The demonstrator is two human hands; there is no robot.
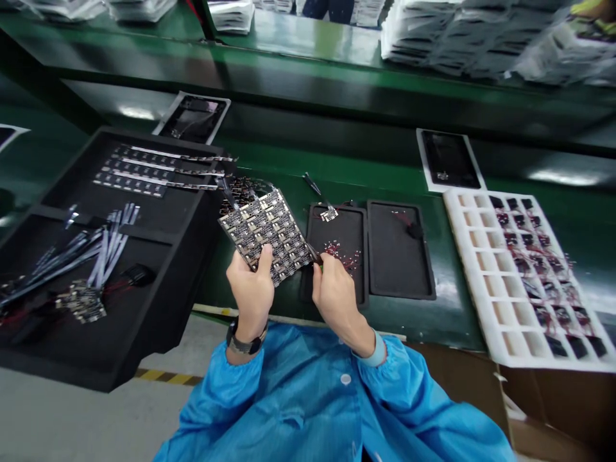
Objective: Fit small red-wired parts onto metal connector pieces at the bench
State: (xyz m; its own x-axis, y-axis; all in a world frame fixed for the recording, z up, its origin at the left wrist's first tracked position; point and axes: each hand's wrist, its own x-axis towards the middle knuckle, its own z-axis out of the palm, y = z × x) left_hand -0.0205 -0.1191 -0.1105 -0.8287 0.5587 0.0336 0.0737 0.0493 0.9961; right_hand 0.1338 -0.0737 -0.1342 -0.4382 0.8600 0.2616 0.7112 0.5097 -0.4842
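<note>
My left hand (pixel 253 285) grips a panel of small circuit boards (pixel 269 231) by its near edge, thumb on top. The panel is tilted above the bench, with its far left corner near a pile of more boards (pixel 240 189). In my closed right hand (pixel 337 292) is a slim dark hand tool (pixel 314 253), mostly hidden by the fingers, its tip at the panel's right edge. Beneath and beside this hand, a black tray (pixel 337 231) holds a loose small circuit board (pixel 330 214) and several short red wires (pixel 339 253).
A second black tray (pixel 402 256) holds a small dark part with a red wire. Farther right, a white foam tray (pixel 474 276) carries wired black parts in its pockets. At left, a large black bin (pixel 158 282) holds ribbon strips and boards. A pen-like object (pixel 312 183) lies behind.
</note>
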